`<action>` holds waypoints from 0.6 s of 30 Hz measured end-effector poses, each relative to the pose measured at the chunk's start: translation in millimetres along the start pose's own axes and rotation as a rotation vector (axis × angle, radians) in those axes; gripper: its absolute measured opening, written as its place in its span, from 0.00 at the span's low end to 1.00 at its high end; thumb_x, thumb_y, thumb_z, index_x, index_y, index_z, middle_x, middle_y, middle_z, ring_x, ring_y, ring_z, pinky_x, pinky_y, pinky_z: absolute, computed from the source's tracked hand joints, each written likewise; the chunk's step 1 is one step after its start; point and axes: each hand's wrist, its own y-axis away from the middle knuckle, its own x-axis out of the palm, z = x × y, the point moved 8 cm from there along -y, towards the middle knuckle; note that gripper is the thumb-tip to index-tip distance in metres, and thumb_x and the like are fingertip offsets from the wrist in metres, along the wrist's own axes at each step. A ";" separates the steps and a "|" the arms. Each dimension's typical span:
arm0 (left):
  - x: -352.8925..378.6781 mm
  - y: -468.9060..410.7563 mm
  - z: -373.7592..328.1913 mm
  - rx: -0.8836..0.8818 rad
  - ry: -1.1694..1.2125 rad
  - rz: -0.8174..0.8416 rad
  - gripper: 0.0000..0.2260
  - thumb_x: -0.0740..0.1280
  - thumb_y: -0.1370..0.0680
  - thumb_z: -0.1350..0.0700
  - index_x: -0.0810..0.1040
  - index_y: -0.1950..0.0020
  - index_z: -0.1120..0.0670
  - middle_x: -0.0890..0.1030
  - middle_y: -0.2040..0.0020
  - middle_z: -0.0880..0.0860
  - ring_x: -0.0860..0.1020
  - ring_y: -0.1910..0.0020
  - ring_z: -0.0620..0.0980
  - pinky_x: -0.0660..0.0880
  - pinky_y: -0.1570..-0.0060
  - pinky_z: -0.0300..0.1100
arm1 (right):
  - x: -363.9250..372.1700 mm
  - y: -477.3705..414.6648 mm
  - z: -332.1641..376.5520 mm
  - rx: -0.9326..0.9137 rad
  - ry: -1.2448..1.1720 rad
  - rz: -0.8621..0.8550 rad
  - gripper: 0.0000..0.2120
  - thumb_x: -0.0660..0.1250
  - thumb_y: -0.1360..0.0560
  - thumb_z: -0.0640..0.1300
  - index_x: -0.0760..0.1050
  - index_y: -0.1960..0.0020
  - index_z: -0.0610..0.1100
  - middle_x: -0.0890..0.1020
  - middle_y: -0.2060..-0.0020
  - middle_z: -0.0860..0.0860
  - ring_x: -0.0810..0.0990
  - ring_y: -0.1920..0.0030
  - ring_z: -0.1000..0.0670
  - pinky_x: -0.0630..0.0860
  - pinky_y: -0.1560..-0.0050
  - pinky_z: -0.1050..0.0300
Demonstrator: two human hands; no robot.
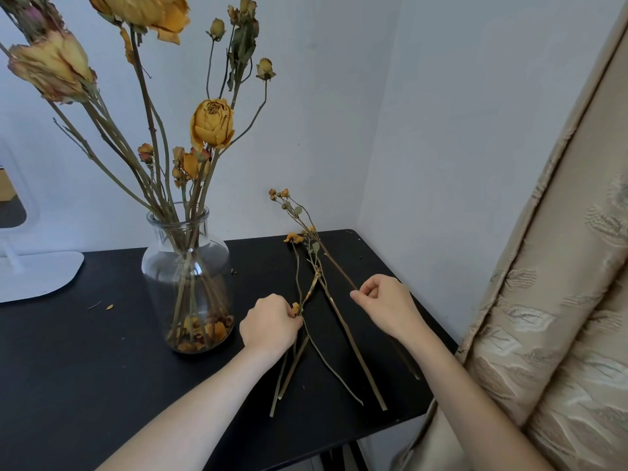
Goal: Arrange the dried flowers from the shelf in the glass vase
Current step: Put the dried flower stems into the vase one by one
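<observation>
A clear glass vase (186, 266) stands on the black shelf (85, 351), holding several tall dried yellow roses (212, 125) with loose petals at its bottom. To its right, a few dried stems (350, 338) lie flat on the shelf. My left hand (270, 322) is closed on a thin stem with small orange buds (307, 294). My right hand (387, 304) pinches a long brown stem (334, 265) whose small orange blooms (280, 193) rise off the shelf toward the wall.
A white stand with a flat base (37, 273) sits at the left. A beige patterned curtain (557, 300) hangs close at the right. The white wall corner lies behind the shelf. Small petal crumbs (108, 306) dot the shelf.
</observation>
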 end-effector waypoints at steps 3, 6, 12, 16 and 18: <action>-1.9 -0.5 -0.8 0.009 0.001 -0.015 0.07 0.67 0.25 0.49 0.82 0.57 0.50 0.79 0.62 0.48 0.76 0.63 0.50 0.70 0.64 0.42 | 0.0 0.5 0.4 -0.003 -0.002 -0.002 0.05 0.66 0.25 0.47 0.71 0.56 0.48 0.75 0.68 0.54 0.74 0.66 0.57 0.66 0.68 0.69; -3.6 -0.9 3.0 -0.008 0.027 -0.015 0.09 0.65 0.24 0.48 0.82 0.59 0.50 0.79 0.65 0.48 0.75 0.65 0.49 0.70 0.65 0.42 | -0.2 1.1 1.2 -0.006 -0.007 -0.006 0.05 0.67 0.25 0.47 0.71 0.56 0.48 0.74 0.68 0.54 0.74 0.66 0.57 0.66 0.68 0.68; -15.1 -3.4 13.9 -0.038 0.099 -0.061 0.09 0.65 0.23 0.49 0.82 0.56 0.50 0.79 0.60 0.49 0.75 0.61 0.50 0.70 0.62 0.42 | 0.1 1.6 3.7 -0.012 -0.010 -0.014 0.05 0.67 0.25 0.47 0.71 0.57 0.48 0.74 0.68 0.54 0.74 0.67 0.57 0.65 0.69 0.68; -23.2 -3.0 11.6 -0.013 0.186 -0.106 0.08 0.64 0.23 0.50 0.82 0.55 0.50 0.80 0.61 0.48 0.75 0.62 0.47 0.68 0.64 0.40 | -1.6 1.8 5.7 -0.030 -0.031 -0.037 0.05 0.66 0.25 0.47 0.71 0.55 0.47 0.74 0.69 0.54 0.74 0.67 0.57 0.66 0.68 0.68; -25.8 -1.9 7.7 0.018 0.244 -0.120 0.08 0.64 0.22 0.51 0.81 0.54 0.51 0.79 0.62 0.48 0.76 0.63 0.46 0.69 0.64 0.40 | -4.9 1.7 7.5 -0.039 -0.058 -0.064 0.05 0.66 0.25 0.47 0.71 0.55 0.47 0.74 0.69 0.54 0.73 0.67 0.57 0.66 0.68 0.67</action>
